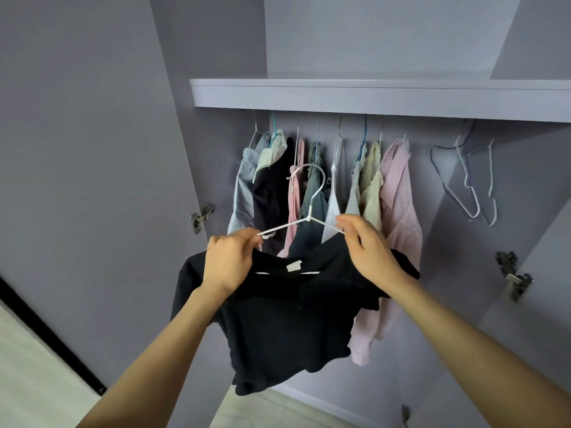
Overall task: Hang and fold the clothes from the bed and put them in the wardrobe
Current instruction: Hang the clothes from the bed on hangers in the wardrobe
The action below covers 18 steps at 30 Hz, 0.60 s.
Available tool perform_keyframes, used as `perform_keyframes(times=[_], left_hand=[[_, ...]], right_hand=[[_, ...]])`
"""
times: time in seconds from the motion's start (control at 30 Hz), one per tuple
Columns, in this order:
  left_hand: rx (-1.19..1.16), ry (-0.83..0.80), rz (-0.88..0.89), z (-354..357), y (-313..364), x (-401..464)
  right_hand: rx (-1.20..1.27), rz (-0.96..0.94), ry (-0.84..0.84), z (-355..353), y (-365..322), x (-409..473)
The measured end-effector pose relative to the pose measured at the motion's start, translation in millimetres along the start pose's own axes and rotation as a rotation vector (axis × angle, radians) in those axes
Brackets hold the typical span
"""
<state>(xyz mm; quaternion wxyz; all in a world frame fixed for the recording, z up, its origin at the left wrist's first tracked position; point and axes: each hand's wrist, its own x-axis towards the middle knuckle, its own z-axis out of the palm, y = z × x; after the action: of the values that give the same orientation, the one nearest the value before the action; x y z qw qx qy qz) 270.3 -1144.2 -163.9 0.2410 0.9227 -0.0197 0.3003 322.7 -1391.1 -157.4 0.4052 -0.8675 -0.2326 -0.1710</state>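
A black top (pixel 284 329) hangs on a white wire hanger (pixel 310 211) that I hold up in front of the open wardrobe. My left hand (pixel 228 257) pinches the hanger's left arm together with the black fabric at the shoulder. My right hand (pixel 367 251) pinches the right arm and the fabric there. The hanger's hook points up, below the rail and apart from it. A white label shows inside the neckline.
Several garments hang under the wardrobe shelf (pixel 370 97), among them a pink striped shirt (pixel 398 217) and a blue striped shirt (pixel 244 186). Empty wire hangers (pixel 463 180) hang at the right. Both doors stand open, with hinges (pixel 513 273) on the right door.
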Motion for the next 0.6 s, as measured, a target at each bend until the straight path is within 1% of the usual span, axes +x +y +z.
perform_keyframes(times=[0.07, 0.1, 0.2, 0.3, 0.37, 0.43, 0.53, 0.6], left_hand=[[-0.054, 0.02, -0.002, -1, -12, 1], [-0.069, 0.022, -0.011, -1, -16, 3], [-0.114, 0.023, -0.032, 10, -20, 8], [-0.134, -0.037, -0.054, 29, -11, 11], [-0.136, -0.148, -0.089, 46, 0, 14], [-0.181, -0.257, -0.117, 67, 13, 17], [-0.249, -0.414, -0.128, 92, 31, 20], [-0.284, -0.499, -0.097, 109, 51, 19]], right_hand=[[-0.241, 0.014, -0.045, -8, 21, -8], [-0.304, 0.013, -0.095, -10, 28, -13], [-0.295, 0.044, -0.28, -19, 31, -27], [-0.329, 0.176, -0.44, -28, 31, -42], [-0.301, 0.267, -0.463, -37, 35, -53], [-0.292, 0.366, -0.42, -51, 39, -68], [-0.377, 0.508, -0.383, -71, 45, -84], [-0.436, 0.649, -0.376, -89, 53, -102]])
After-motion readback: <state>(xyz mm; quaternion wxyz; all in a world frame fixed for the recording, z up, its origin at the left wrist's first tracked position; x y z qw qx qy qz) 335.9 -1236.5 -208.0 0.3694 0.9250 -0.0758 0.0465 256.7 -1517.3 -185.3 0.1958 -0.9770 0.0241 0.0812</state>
